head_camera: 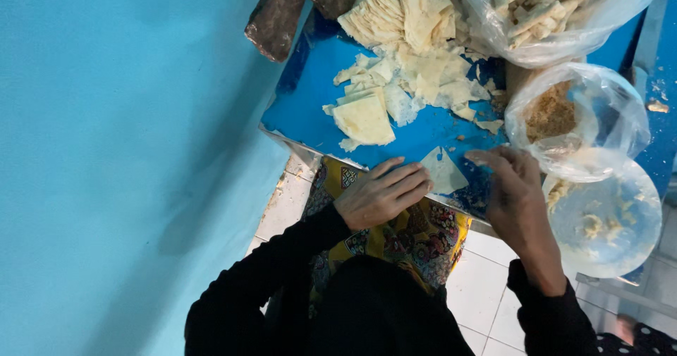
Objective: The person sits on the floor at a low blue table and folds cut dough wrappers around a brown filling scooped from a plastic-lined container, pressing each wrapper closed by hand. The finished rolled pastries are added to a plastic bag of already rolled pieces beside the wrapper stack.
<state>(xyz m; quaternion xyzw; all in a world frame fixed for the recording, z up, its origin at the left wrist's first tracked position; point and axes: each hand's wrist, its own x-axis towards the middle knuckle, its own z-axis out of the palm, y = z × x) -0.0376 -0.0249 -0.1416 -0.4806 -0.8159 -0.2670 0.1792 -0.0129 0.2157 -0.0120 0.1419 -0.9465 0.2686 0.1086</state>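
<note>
Black sleeves (282, 285) nearest; left hand (381, 194) flat and right hand (518, 194) loosely open on one pastry triangle (443, 173), stack (402, 17) unfolded.

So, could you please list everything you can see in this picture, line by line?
table: one, blue, centre
single wrapper sheet: one, pale cream, triangular, at the near table edge between the hands
wrapper pile: many, cream, middle and far side
bag of rolled pieces: one, clear, top right
bag of brown filling: one, clear, right
bowl: one, clear, lower right
wall: blue, left
floor tiles: white, below
left hand: fingertips on the sheet
right hand: fingers at the sheet's right edge
</note>
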